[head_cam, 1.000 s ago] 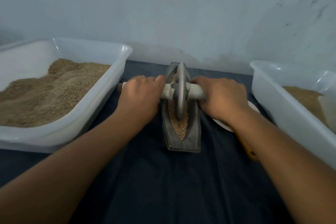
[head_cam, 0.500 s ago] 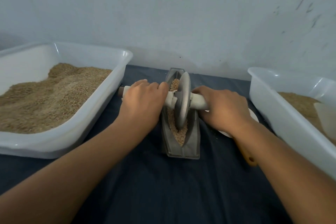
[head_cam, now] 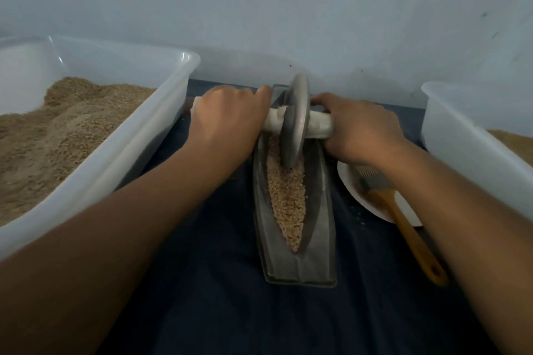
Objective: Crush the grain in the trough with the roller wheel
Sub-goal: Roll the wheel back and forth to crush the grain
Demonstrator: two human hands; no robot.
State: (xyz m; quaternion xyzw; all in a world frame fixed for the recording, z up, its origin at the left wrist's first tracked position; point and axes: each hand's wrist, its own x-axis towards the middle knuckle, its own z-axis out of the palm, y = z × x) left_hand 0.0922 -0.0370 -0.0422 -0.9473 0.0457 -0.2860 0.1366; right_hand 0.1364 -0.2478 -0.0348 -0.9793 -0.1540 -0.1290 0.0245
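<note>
Head view: both hands clench the white-wrapped axle of the roller wheel, left hand on one end, right hand on the other, each grip closed around it. Its disc stands on edge in the far half of the grey trough, its lower rim in the grain. Two white tubs flank the trough on the dark desk. Beside the right forearm, a brush lies on a white plate.
</note>
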